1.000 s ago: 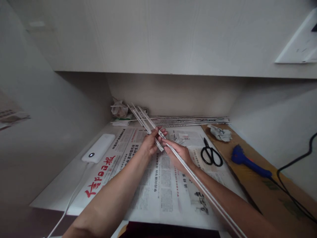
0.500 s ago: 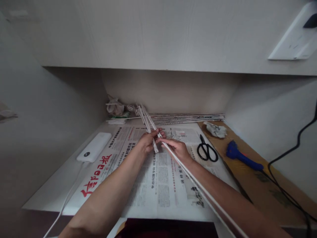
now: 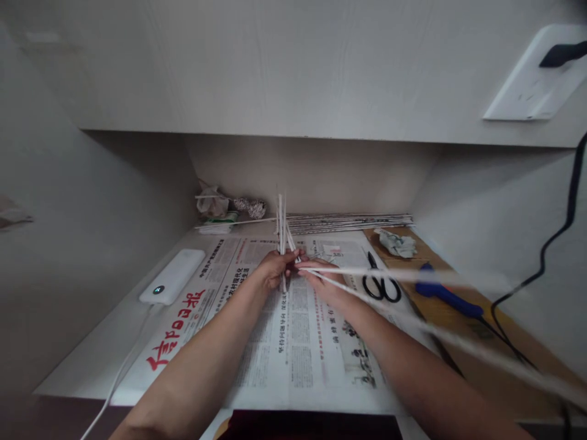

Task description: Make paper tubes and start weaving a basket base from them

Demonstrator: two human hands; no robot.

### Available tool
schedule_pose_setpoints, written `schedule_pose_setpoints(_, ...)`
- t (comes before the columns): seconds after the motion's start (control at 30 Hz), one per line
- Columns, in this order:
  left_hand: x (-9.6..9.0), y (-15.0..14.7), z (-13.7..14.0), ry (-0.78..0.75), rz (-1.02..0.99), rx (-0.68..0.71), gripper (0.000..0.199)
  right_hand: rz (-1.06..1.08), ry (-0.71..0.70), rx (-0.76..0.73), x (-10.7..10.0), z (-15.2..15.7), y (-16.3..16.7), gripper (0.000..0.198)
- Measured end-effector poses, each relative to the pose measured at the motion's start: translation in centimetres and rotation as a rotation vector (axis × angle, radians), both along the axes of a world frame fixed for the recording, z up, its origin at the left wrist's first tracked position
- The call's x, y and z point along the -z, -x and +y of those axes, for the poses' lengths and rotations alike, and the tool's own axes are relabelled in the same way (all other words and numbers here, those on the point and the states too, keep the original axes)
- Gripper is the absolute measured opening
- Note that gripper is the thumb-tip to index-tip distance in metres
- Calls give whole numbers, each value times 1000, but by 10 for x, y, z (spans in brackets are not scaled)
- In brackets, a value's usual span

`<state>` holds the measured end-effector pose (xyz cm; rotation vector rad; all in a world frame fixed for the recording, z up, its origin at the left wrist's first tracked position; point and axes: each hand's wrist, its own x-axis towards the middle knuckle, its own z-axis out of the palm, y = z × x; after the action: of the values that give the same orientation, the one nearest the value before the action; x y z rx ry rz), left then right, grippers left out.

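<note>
Thin white rolled-paper sticks (image 3: 282, 223) stand up in a bundle from my left hand (image 3: 275, 269), whose fingers are wrapped round them above the newspaper (image 3: 263, 360). Right beside it, my right hand (image 3: 323, 278) pinches long white paper sticks (image 3: 403, 275) where they meet the bundle. These long sticks fan out to the right, across my right forearm and the cardboard, and are smeared by motion. The fingertips of both hands nearly touch, and exactly how the sticks cross between them is hidden.
Black scissors (image 3: 380, 284) lie right of my hands. Beyond them a blue glue gun (image 3: 447, 293) and crumpled paper (image 3: 395, 243) rest on cardboard (image 3: 486, 366). A white power bank (image 3: 173, 276) with a cable is at left. More paper sticks (image 3: 348, 221) line the back wall.
The bundle in my left hand has turned from leaning left to nearly upright. The long sticks have swung from along my right forearm out to the right and spread apart.
</note>
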<state>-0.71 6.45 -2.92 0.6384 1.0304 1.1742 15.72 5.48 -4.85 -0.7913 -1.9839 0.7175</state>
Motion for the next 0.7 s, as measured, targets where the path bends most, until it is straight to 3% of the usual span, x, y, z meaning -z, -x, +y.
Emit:
schedule_pose_setpoints(0.4,10,-6,1,-23,-136,72,19,-198,191,118,-4,-5,3,38)
schedule_pose_setpoints(0.57,7,-10,-2,-6,-156,36,18,-381,131,94,-7,-9,1,42)
schedule_pose_setpoints(0.7,5,-12,-4,-14,-156,19,15,-380,145,111,-8,-10,0,42)
